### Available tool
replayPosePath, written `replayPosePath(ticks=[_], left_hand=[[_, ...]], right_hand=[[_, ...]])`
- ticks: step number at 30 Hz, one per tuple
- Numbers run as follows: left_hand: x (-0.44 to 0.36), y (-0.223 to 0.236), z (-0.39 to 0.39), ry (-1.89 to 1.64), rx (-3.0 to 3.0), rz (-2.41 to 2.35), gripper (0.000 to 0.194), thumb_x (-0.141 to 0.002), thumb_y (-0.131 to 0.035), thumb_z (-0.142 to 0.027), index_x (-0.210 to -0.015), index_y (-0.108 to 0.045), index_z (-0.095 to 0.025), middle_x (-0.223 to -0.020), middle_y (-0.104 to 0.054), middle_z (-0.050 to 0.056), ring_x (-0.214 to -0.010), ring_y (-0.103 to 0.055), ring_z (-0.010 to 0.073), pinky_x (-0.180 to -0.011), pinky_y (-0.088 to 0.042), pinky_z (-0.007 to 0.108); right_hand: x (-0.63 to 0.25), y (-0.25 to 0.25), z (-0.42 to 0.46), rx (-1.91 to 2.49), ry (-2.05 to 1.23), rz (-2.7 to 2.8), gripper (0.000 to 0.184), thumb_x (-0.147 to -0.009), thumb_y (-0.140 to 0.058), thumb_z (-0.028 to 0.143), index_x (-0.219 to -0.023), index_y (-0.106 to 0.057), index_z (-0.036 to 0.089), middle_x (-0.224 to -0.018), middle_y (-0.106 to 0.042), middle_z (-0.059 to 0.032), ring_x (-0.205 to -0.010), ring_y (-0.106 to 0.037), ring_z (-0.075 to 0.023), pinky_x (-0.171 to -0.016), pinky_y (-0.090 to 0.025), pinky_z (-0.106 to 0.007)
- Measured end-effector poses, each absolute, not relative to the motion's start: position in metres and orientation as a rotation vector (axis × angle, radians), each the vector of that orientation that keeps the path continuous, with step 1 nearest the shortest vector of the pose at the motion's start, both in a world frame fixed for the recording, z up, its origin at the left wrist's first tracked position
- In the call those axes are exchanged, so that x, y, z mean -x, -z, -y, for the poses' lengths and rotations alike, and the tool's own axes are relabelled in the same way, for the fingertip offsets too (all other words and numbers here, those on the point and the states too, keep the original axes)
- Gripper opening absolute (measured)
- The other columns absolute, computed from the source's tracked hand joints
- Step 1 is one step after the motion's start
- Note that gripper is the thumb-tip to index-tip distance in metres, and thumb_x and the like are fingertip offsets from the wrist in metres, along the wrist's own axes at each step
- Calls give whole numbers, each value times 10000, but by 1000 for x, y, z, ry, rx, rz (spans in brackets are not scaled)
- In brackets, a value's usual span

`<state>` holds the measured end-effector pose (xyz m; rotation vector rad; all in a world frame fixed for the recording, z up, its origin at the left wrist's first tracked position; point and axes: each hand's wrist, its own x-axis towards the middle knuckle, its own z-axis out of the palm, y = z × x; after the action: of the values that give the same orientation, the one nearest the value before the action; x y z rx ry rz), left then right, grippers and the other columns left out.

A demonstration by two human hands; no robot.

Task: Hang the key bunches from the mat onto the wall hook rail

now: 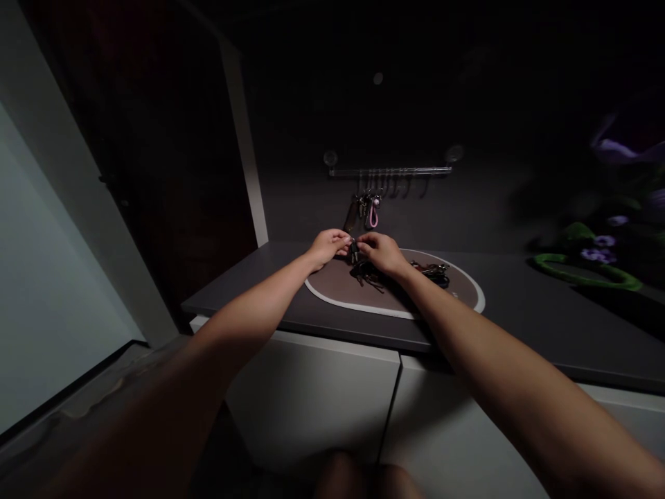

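Note:
My left hand (pixel 327 248) and my right hand (pixel 379 253) meet above an oval brown mat (pixel 332 285) with a white rim. Pinched between their fingertips is a small dark bunch of keys (pixel 354 251), partly hidden by my fingers. Below my right hand, a heap of dark keys (pixel 368 274) lies on the mat, and another key bunch (pixel 431 272) lies to its right. Just behind my hands, a pink loop key fob (pixel 372 215) and a brown leather fob (pixel 351 216) hang from a metal hook rail (pixel 389 171).
The mat lies on a dark grey countertop (pixel 260 277) above white cabinet doors (pixel 312 395). A pale door frame (pixel 244 145) stands at the left. At the far right lie a green loop (pixel 587 272) and purple artificial flowers (pixel 597 255).

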<state>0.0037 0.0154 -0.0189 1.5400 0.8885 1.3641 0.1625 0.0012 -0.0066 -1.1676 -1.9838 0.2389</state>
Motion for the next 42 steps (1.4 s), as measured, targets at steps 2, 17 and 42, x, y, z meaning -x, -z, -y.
replayPosePath(ticks=[2, 17, 42], left_hand=[[-4, 19, -15, -1361, -1525, -859, 86, -760, -583, -149, -798, -545, -82, -651, -593, 3, -556, -568, 55, -585, -477, 209], [-5, 17, -14, -1407, -1590, -869, 247, -669, -673, -278, -803, -590, -88, -685, -616, 23, -616, -552, 68, -578, -448, 197], [-14, 19, -8, -1388, -1627, -854, 325, -648, -683, -310, -881, -622, -92, -727, -645, 45, -653, -574, 97, -598, -471, 224]], right_hand=[[-162, 6, -2, 1108, -265, 1956, 210, -773, -537, 242, -930, -648, 155, -912, -671, -61, -816, -591, -157, -761, -425, -273], [-162, 11, -11, 919, -544, 1821, 167, -714, -564, 282, -770, -626, 138, -757, -645, -32, -669, -547, -120, -684, -420, -263], [-168, 13, -14, 885, -468, 1712, 146, -747, -447, 316, -740, -478, 173, -700, -497, 7, -669, -456, -111, -670, -407, -250]])
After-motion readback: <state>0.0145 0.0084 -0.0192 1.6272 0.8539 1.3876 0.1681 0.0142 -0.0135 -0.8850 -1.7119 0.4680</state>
